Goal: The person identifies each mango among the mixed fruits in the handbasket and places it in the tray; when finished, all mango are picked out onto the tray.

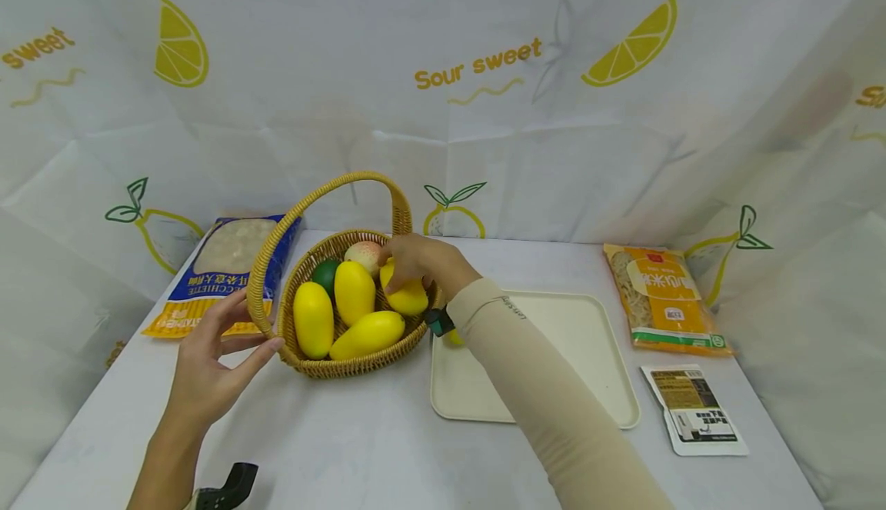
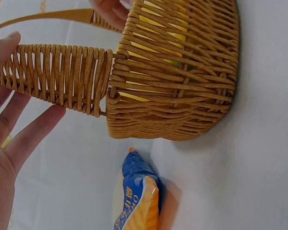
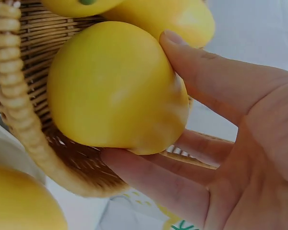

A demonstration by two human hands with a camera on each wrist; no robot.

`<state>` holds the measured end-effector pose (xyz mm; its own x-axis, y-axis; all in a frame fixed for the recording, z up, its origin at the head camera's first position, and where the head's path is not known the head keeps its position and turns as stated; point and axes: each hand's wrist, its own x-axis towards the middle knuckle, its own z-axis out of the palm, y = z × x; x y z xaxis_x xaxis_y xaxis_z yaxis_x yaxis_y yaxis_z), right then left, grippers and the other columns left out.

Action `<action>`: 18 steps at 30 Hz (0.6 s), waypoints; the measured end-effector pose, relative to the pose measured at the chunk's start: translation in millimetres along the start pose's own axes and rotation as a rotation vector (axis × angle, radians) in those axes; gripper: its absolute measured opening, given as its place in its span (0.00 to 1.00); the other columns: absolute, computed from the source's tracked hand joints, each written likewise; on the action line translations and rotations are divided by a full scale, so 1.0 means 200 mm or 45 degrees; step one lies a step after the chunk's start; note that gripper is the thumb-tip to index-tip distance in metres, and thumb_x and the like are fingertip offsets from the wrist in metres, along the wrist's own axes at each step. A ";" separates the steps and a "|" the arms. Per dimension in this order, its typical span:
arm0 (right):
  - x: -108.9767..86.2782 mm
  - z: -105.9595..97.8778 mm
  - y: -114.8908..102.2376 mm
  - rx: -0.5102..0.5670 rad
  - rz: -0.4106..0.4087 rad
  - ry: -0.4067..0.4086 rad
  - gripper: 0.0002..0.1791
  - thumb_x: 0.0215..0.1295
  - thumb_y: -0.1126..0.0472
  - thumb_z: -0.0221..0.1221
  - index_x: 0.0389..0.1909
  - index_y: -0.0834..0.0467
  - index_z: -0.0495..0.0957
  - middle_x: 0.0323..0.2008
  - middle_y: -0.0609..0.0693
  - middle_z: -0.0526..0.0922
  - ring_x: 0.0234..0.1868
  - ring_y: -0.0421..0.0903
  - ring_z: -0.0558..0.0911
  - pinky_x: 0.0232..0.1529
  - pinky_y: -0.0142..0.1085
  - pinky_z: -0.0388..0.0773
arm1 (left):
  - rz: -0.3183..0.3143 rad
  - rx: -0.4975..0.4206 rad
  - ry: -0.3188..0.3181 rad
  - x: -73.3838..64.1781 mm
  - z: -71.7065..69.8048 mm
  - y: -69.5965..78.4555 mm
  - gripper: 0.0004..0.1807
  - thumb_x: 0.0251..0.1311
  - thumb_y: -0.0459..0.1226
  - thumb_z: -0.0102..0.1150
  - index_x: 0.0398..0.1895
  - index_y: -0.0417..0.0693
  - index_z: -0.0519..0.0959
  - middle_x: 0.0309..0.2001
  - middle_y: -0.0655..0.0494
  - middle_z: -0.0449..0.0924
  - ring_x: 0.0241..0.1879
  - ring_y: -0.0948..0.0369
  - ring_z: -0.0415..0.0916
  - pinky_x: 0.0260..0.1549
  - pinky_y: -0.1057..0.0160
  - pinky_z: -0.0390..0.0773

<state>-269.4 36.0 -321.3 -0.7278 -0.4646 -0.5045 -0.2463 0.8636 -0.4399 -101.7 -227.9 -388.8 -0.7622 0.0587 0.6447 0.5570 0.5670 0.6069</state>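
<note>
My left hand (image 1: pixel 213 364) pinches the arched handle (image 1: pixel 259 273) of the tan wicker basket (image 1: pixel 339 369) as a brace, while my right hand (image 1: pixel 422 260) grips the smooth yellow mango-shaped fruit (image 3: pixel 108 86) at its right inner side, best held round the girth, clear of the woven rim (image 3: pixel 9 81).

On the table (image 1: pixel 346 441), round a tray (image 1: pixel 588 348), are set a basket (image 1: pixel 339 369) and blue bag (image 1: pixel 231 252) between nine and ten o'clock, an orange bag (image 1: pixel 664 298) at two and a pouch (image 1: pixel 694 411) toward four.
</note>
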 end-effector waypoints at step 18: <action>-0.22 -0.14 0.09 0.130 -0.221 0.058 0.31 0.64 0.55 0.70 0.68 0.42 0.74 0.77 0.47 0.63 0.61 0.51 0.78 0.43 0.39 0.89 | -0.012 0.010 -0.006 0.00 0.00 0.00 0.50 0.37 0.13 0.73 0.70 0.36 0.69 0.57 0.87 0.71 0.52 0.83 0.75 0.42 0.84 0.81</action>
<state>-260.6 76.9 -285.9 -0.7088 -0.5933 -0.3816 -0.3057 0.7459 -0.5918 -100.6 -227.7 -388.5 -0.7691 0.0574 0.6366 0.5470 0.5741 0.6092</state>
